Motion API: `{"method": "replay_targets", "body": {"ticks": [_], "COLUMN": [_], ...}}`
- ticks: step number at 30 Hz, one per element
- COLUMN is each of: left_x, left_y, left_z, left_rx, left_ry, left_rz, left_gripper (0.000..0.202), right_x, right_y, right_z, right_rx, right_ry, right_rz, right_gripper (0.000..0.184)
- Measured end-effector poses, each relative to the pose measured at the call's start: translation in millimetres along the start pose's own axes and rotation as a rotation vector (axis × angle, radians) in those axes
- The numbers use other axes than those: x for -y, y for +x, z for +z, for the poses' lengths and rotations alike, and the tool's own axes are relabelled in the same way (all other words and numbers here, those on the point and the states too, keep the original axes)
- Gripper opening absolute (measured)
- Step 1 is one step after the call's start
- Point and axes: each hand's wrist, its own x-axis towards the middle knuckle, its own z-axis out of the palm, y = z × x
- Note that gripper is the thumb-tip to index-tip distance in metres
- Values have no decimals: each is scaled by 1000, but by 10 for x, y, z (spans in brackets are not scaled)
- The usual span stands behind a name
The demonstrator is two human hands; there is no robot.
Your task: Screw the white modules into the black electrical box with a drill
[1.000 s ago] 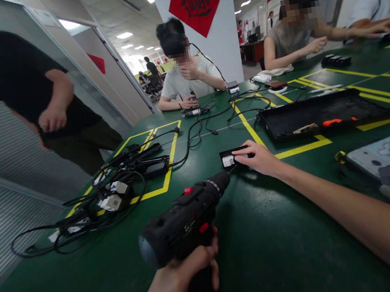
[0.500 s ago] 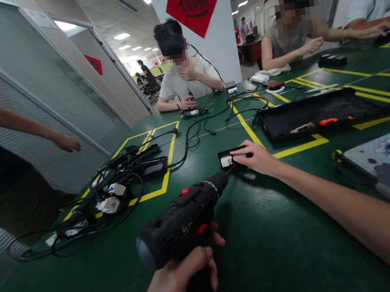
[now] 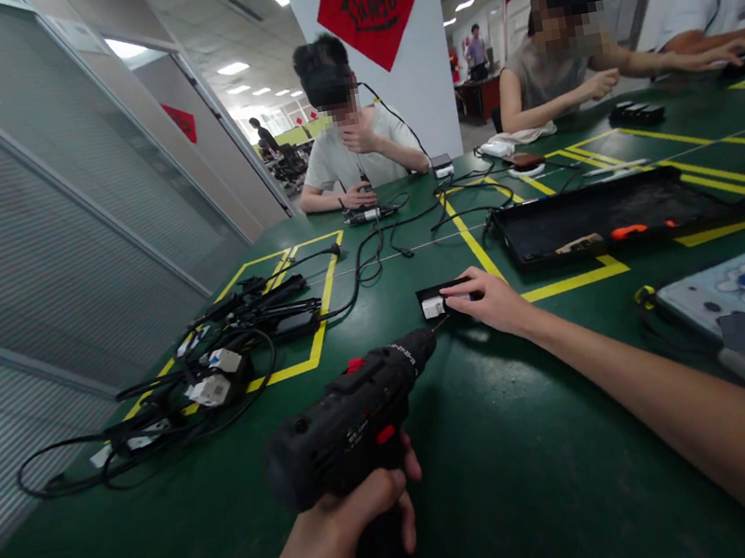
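The left hand point(image 3: 363, 511) is wrapped around the grip of a black drill point(image 3: 345, 420), its bit pointing at a small black box point(image 3: 426, 294) on the green bench point(image 3: 550, 468) (whether the tip touches, I cannot tell). The right hand point(image 3: 493, 302) pinches that box, near the long black tray point(image 3: 617, 212) with orange pieces inside.

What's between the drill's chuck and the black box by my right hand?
In the head view, the bit lies between the chuck and the box, angled toward the box; I can't tell whether its tip touches.
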Motion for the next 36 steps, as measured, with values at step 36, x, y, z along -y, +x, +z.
{"method": "replay_targets", "body": {"ticks": [36], "left_x": [38], "left_y": [23], "left_z": [-19], "left_rx": [-14], "left_ry": [-1], "left_rz": [4], "left_gripper": [33], "right_x": [-37], "right_y": [-10], "right_z": [4], "right_rx": [9], "right_ry": [-2], "right_rz": [-14], "right_gripper": [27]}}
